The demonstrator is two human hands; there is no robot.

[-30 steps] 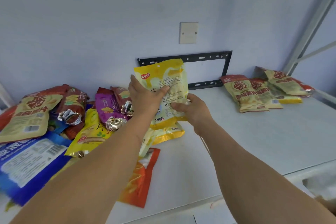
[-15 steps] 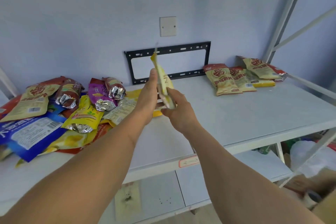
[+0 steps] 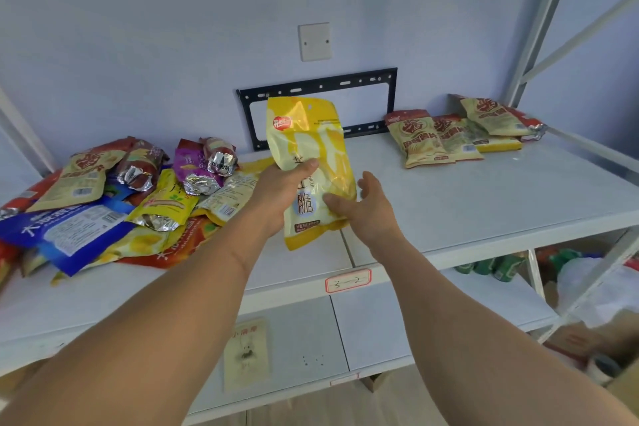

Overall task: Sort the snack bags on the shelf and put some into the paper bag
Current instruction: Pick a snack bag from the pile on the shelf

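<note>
White shelf (image 3: 484, 190) held a sorted row (image 3: 456, 135) and a big unsorted pile (image 3: 131, 197); left hand (image 3: 280, 190) gripped a yellow bag (image 3: 311, 162), right hand (image 3: 366, 207) lay loosely open against it; no paper bag was clearly visible.

Black wall bracket (image 3: 392, 100) below white switch plate (image 3: 314, 41).

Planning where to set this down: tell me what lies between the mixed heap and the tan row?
Head view: bare white shelf, plus the yellow snack bag held above it.
</note>
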